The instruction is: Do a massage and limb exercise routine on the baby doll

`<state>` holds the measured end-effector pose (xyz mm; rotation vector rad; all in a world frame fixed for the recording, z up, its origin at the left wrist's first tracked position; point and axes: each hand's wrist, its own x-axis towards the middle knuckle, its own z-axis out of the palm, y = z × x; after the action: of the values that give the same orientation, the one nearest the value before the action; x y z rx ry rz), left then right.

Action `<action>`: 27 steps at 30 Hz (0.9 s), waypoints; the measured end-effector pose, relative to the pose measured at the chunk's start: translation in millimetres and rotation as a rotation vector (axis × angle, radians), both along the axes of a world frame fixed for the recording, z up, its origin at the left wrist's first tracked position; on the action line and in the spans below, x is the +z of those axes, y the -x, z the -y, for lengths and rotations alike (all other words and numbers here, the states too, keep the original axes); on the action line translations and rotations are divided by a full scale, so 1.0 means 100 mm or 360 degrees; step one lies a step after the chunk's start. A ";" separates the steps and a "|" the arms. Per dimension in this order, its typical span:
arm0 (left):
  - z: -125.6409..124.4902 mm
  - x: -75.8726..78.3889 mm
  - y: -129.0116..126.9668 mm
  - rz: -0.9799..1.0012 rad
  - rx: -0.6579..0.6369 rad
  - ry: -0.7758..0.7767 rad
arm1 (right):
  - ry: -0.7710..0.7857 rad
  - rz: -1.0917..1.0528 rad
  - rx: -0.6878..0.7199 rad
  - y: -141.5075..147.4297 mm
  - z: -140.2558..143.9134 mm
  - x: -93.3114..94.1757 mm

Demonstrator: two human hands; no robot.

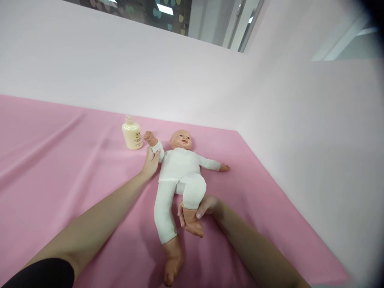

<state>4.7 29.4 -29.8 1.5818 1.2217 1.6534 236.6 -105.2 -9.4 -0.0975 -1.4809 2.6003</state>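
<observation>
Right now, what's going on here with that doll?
A person is handling a baby doll lying on its back on a pink sheet. The left hand grips the doll's upper arm, and the right hand holds one ankle, with that knee bent up. A pump bottle stands beside the doll's head.

A pink-sheeted bed (60, 160) carries a baby doll (180, 168) and lotion bottle (132, 137).
</observation>
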 end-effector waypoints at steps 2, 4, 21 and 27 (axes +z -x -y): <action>0.00 0.00 0.00 -0.0016 0.0002 -0.0007 | 0.0040 -0.0009 -0.0026 -0.02 0.00 -0.03; 0.02 0.02 0.00 -0.0084 -0.0004 -0.0055 | 0.0101 -0.0074 -0.0092 -0.04 0.00 -0.06; 0.22 0.19 -0.04 -0.0774 -0.0406 -0.0449 | 0.0454 -0.0249 -0.0993 -0.03 -0.03 0.01; 0.23 0.20 -0.04 -0.0957 -0.0418 -0.0457 | 0.0544 -0.0202 -0.1090 -0.03 -0.06 0.03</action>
<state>8.6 6.2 -9.5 2.4211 1.0030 1.2619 240.0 -99.0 -6.4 -0.3914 -0.7571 2.1972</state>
